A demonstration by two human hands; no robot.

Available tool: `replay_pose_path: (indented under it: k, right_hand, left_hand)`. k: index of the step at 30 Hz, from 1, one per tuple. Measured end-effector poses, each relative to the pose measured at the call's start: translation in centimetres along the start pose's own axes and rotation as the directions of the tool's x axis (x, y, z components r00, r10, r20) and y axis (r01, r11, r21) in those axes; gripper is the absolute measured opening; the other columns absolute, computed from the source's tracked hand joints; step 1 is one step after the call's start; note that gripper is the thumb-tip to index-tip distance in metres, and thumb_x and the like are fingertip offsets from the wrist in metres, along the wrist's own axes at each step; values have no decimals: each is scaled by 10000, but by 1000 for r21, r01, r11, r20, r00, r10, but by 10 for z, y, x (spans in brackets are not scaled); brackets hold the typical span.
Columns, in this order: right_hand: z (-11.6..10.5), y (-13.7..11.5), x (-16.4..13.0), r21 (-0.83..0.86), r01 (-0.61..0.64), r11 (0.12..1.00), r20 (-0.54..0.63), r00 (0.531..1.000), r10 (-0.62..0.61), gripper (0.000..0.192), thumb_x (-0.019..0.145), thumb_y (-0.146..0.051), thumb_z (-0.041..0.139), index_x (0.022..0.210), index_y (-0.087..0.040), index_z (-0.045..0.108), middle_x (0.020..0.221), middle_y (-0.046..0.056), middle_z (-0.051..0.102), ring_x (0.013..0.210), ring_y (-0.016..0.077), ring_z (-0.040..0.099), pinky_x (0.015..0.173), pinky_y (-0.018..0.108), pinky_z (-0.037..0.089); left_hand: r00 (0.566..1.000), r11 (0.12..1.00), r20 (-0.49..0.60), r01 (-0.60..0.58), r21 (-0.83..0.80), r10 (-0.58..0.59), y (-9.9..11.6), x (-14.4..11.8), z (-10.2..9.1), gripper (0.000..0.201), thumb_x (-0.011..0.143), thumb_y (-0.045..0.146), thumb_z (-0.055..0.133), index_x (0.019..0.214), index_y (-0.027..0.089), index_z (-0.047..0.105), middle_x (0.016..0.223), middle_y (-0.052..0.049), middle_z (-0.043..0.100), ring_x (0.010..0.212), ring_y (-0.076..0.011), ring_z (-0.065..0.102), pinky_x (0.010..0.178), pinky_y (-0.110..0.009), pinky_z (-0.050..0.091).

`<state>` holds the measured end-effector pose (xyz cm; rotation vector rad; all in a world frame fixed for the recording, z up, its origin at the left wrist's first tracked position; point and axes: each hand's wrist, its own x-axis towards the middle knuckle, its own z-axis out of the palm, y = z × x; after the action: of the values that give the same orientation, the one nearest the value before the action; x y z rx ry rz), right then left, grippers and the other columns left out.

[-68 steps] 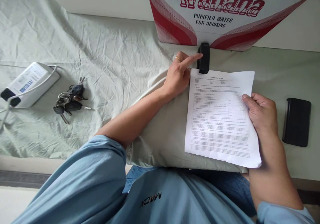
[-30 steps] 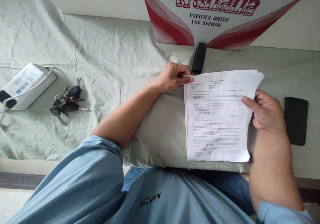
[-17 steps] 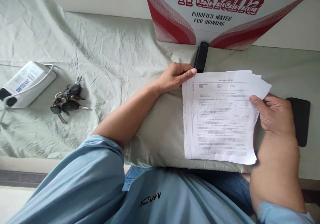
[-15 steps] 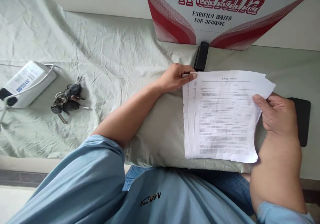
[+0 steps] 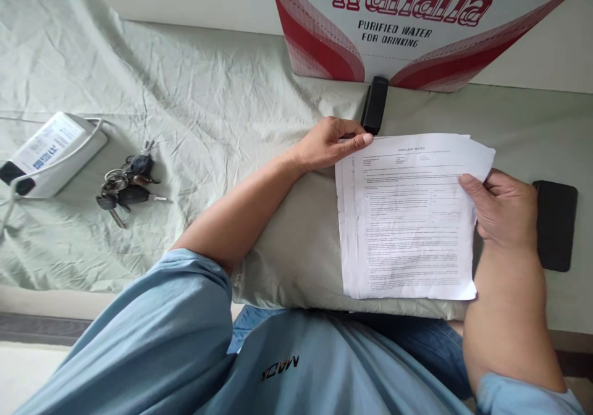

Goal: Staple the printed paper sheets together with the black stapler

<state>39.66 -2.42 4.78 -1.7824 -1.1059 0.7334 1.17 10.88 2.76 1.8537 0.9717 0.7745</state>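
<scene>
Several printed sheets of paper (image 5: 412,223) lie in a loose stack before me, the top one headed "OVERLEAF NOTES". My left hand (image 5: 331,142) is closed at their upper left corner, thumb on top and fingers hidden beneath. At the upper right edge my right hand (image 5: 504,205) pinches the sheets, its thumb on the printed face. The left edges of the lower sheets show in a staggered row. A black stapler-like object (image 5: 375,105) lies just beyond my left hand, its lower end close to the papers.
A large Wahaha water carton (image 5: 412,38) stands at the back. Right of my right hand lies a flat black phone-like object (image 5: 556,226). On the left are a bunch of keys (image 5: 127,183) and a white box-shaped device with a cable (image 5: 55,152). A wrinkled pale cloth (image 5: 208,106) covers the surface.
My right hand has moved left with the right edge of the sheets, and the top sheet has shifted left over the others. My left hand stays at the corner.
</scene>
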Motion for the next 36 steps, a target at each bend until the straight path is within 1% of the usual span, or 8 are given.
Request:
replay_pose_path:
  k: [7,12,16,20,24,28,31,36]
  right_hand:
    - [14,1,-1,20,16,1000,33,999,-17,606,712,-773,1182,960,-283,927,894,-20,841,830,207,720,877,407,680]
    - [-22,-3,8,165,-63,984,192,981,31,972,514,-899,1223,1270,-368,921,1224,63,957,1270,355,907,1268,598,719]
    - [-55,-12,12,165,-83,983,271,962,36,1119,433,-1019,1170,1299,-343,952,1384,219,949,1439,554,891,1178,773,755]
    - [-42,-22,10,211,8,977,261,963,-65,1252,391,-893,1239,1491,-404,894,1653,207,874,1518,578,860,1200,827,741]
    - [-15,-25,16,210,207,955,130,963,-237,1158,597,-803,1210,1631,-461,817,1753,144,810,1658,526,779,1299,876,674]
    - [-25,-20,32,203,521,829,3,846,-533,1272,458,-925,1183,1595,-465,846,1874,134,700,1796,573,640,1272,900,660]
    - [-38,-14,29,175,520,836,54,843,-535,1263,364,-878,1225,1506,-456,887,1878,132,706,1797,580,635,1305,882,651]
    - [-35,-10,16,131,413,901,35,906,-421,943,588,-739,1244,1407,-395,926,1787,132,794,1775,523,683,1445,849,580]
  left_hand:
    - [995,999,96,11,53,-16,4,-1,2,265,1096,467,813,1069,213,881,984,-33,881,973,-219,835,904,-356,644]
    - [997,994,-75,20,-111,-28,-7,-7,-1,558,1133,804,820,1069,250,815,1000,-69,854,1040,-270,853,851,-387,689]
    - [960,993,-276,24,-113,-55,-24,-3,1,745,1171,1004,626,1187,281,803,1080,-76,818,1095,-306,882,879,-460,724]
    - [930,996,-365,20,-88,-51,-36,5,5,877,1183,1087,439,1399,313,792,1200,-81,817,1271,-344,906,1001,-521,752]
    - [946,992,-325,-46,-121,5,-35,2,0,850,1169,1075,481,1342,300,783,1190,-67,811,1261,-343,922,1030,-575,758]
    - [981,985,-192,-47,-167,14,-21,-5,-20,781,1065,1052,703,1244,298,799,1189,-79,822,1329,-379,911,1032,-609,754]
    - [999,977,-25,-28,-210,24,-12,-6,-29,877,913,1053,890,1301,268,836,1202,-85,848,1385,-430,899,1044,-614,758]
    - [994,977,110,7,-213,17,-5,-8,-23,821,822,947,1056,1119,209,856,1107,-122,894,1252,-415,886,1131,-620,782]
